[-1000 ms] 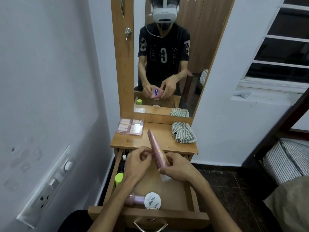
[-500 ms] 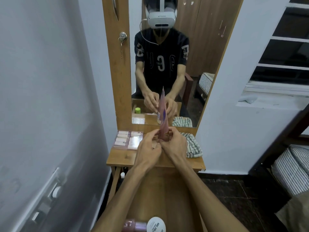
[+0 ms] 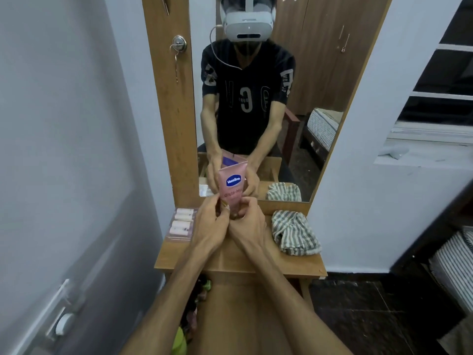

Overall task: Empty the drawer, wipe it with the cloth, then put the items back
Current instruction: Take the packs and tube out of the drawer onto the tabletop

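A pink lotion tube [image 3: 232,185] stands upright over the wooden dresser top [image 3: 294,262], close to the mirror. My left hand [image 3: 210,226] and my right hand [image 3: 249,222] both grip its lower end. A striped cloth [image 3: 294,233] lies bunched at the right of the dresser top. A clear pack of small pink bottles [image 3: 182,222] lies at the left. Below my forearms the open drawer [image 3: 245,316] shows bare wood, with small bottles and a green cap [image 3: 179,342] along its left side.
A mirror [image 3: 320,73] in a wooden frame rises behind the dresser top and reflects a person with a headset. A grey wall with a socket plate [image 3: 60,319] is close on the left. A striped mattress [image 3: 455,267] is at the right, over dark floor tiles.
Both hands lifted the tube from above the drawer up to the dresser top and stood it upright, turning its label toward me. The view tilted upward.
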Tool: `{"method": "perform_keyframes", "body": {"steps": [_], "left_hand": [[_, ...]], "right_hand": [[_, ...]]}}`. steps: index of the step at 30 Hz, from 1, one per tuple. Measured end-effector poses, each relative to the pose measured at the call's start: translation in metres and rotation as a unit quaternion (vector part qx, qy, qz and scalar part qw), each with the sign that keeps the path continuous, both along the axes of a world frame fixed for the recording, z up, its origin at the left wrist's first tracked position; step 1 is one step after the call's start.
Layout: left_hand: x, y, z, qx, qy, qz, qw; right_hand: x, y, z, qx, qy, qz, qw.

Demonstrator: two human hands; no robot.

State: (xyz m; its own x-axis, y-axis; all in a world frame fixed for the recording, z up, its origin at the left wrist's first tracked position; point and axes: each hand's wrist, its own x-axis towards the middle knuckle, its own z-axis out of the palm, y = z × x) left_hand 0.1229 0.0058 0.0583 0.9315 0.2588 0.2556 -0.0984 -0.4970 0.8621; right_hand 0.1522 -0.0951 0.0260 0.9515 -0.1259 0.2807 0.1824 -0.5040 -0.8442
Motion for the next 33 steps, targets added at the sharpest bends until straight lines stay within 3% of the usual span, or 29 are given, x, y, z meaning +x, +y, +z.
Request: {"method": "perform_keyframes", "body": {"steps": [6, 13, 21, 26, 29, 33], "left_hand": [[-0.001, 0.006, -0.011, 0.023, -0.031, 0.05, 0.998], [-0.014, 0.014, -0.016, 0.037, -0.005, 0.061, 0.997], [-0.055, 0.019, -0.014, 0.047, -0.021, 0.097, 0.994], [-0.095, 0.017, -0.024, 0.071, -0.019, 0.068, 0.995], [-0.115, 0.017, -0.031, 0.082, -0.003, 0.066, 0.994], [-0.14, 0.015, -0.033, 0.08, 0.007, 0.07, 0.994]], "right_hand": [[0.002, -0.004, -0.002, -0.04, 0.059, -0.009, 0.997], [-0.002, -0.003, 0.004, -0.05, 0.076, -0.014, 0.996], [-0.058, -0.021, 0.007, -0.06, -0.052, 0.034, 0.996], [-0.107, -0.033, -0.001, -0.089, 0.006, 0.115, 0.989], [-0.134, -0.038, -0.01, -0.163, 0.104, 0.227, 0.955], [-0.169, -0.035, -0.029, -0.331, 0.196, 0.356, 0.852]]}}
